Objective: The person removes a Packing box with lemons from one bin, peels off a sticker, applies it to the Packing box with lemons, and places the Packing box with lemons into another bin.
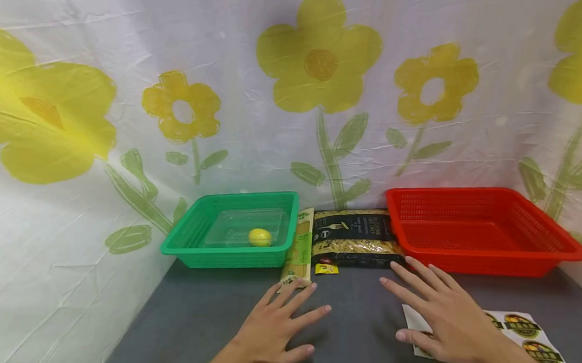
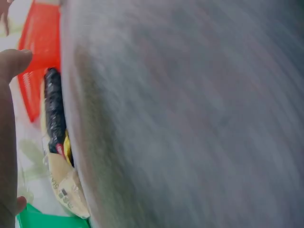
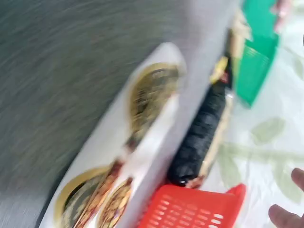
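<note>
Fingers spread, my left hand (image 1: 272, 332) hovers over the dark table and holds nothing; its fingertips overlap the near end of a flat beige and green packet (image 1: 299, 252) in the head view. My right hand (image 1: 448, 313), also spread and holding nothing, partly covers a white sheet of round stickers (image 1: 533, 335). Beyond the hands lies a black bag of pasta (image 1: 352, 233) with clear windows. A small yellow packet (image 1: 326, 269) sits at the bag's front edge. The wrist views are blurred and show only a few fingertips (image 3: 282, 216).
At the back left stands a green basket (image 1: 229, 259) with a clear plastic tray (image 1: 225, 227) and a yellow lemon-like item (image 1: 260, 237) inside. A red basket (image 1: 482, 263) stands at the back right. Behind everything hangs a flower-printed cloth (image 1: 253, 147).
</note>
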Tool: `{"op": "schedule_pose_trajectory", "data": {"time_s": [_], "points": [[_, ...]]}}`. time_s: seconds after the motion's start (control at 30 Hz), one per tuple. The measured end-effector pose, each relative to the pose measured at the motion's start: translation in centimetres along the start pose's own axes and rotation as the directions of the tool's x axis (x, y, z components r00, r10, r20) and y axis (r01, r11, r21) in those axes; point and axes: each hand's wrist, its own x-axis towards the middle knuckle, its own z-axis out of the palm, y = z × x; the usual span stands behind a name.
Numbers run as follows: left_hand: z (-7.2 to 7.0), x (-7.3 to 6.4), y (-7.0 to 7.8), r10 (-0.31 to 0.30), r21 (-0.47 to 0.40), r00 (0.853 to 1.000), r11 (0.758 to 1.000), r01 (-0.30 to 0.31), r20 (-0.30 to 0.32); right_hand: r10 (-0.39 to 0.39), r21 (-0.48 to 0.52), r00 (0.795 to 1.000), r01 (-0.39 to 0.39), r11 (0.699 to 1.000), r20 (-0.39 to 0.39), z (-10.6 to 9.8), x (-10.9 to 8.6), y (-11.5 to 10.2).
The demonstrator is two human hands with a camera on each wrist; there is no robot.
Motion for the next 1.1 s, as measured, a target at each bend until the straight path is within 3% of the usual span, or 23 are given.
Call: {"op": "schedule_pose_trajectory", "data": {"time_s": [0.1,0.23,0.33,0.4,0.47,0.6,0.7,0.8,0.93,1.0,1.1], "points": [[0.0,0.1,0.0,-0.093,-0.045,0.995,0.995,0.091,-0.041,0.084,0.030,0.996,-0.084,0.996,-0.015,-0.2,0.5,-0.4],[-0.1,0.0,-0.3,-0.219,-0.127,0.972,0.970,0.207,-0.089,0.148,0.097,0.988,-0.144,0.985,-0.038,-0.1,1.4,-1.3],[-0.1,-0.3,-0.8,-0.297,-0.215,0.941,0.941,0.260,-0.164,0.174,0.145,0.983,-0.165,0.976,-0.054,0.0,2.2,-2.0],[0.1,-0.4,-1.3,-0.346,-0.289,0.905,0.918,0.273,-0.245,0.184,0.172,0.981,-0.170,0.970,-0.067,0.1,2.9,-2.4],[0.4,-0.5,-1.8,-0.397,-0.363,0.857,0.891,0.274,-0.328,0.185,0.193,0.979,-0.166,0.967,-0.084,0.2,3.6,-2.6],[1.6,-0.5,-3.1,-0.509,-0.496,0.741,0.824,0.273,-0.437,0.180,0.229,0.976,-0.148,0.962,-0.126,0.5,5.2,-2.9],[2.6,-0.5,-3.9,-0.606,-0.587,0.656,0.754,0.294,-0.450,0.184,0.264,0.972,-0.141,0.954,-0.146,0.7,6.3,-3.2],[3.4,-0.6,-4.6,-0.700,-0.689,0.572,0.662,0.295,-0.427,0.205,0.317,0.965,-0.146,0.937,-0.161,0.9,7.5,-3.5],[3.5,-0.4,-5.2,-0.824,-0.827,0.459,0.490,0.277,-0.334,0.241,0.406,0.953,-0.150,0.902,-0.184,1.2,9.1,-4.1],[3.4,0.0,-5.4,-0.878,-0.889,0.401,0.380,0.254,-0.260,0.258,0.451,0.949,-0.153,0.879,-0.182,1.3,9.8,-4.4],[3.3,0.6,-5.8,-0.946,-0.957,0.293,0.205,0.203,-0.140,0.276,0.524,0.948,-0.156,0.838,-0.160,1.6,10.7,-5.0]]}}
